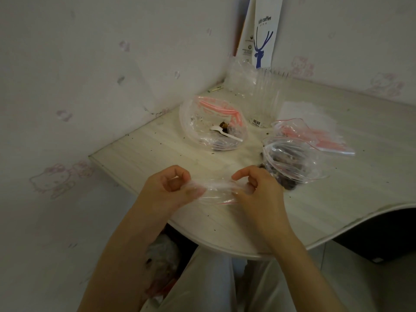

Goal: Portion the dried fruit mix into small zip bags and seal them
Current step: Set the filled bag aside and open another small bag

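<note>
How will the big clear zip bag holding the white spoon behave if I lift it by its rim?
Probably floppy: the large clear zip bag lies crumpled and sagging open. Likely light: little dark dried fruit remains. The white plastic spoon may slide out.

I'm tucked into a corner here: pale wallpaper (90, 75) with faint pink cartoon cats on my left, and the same print on the wall (360, 41) to my right. In front of me is a whitish wood-grain table (157, 149), speckled with dark crumbs, its front edge curving. Something dark (382, 233) sits beneath it at right. The light is dim and soft.
</note>
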